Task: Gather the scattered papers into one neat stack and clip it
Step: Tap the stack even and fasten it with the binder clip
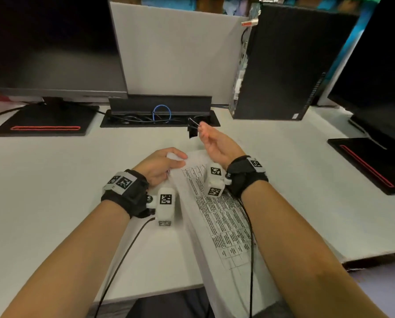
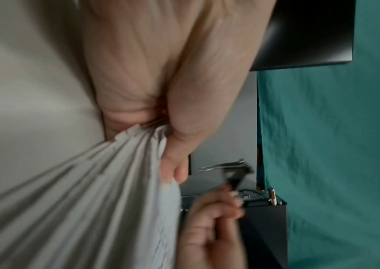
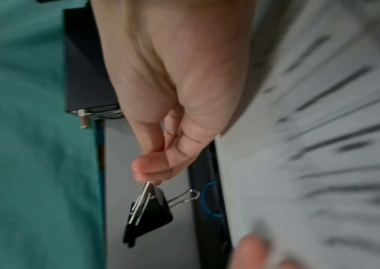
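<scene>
A stack of printed papers stands tilted on the white desk, its lower end hanging over the front edge. My left hand grips the stack's top corner, thumb on the front sheet; the left wrist view shows the fanned paper edges held between thumb and fingers. My right hand is raised just beyond the stack's top edge and pinches one wire handle of a black binder clip. In the right wrist view the clip dangles from my fingertips, its mouth closed and apart from the paper.
A monitor stands at the back left on a black base. A cable tray sits behind the clip, and a black computer tower at the back right. Another monitor base is at the right.
</scene>
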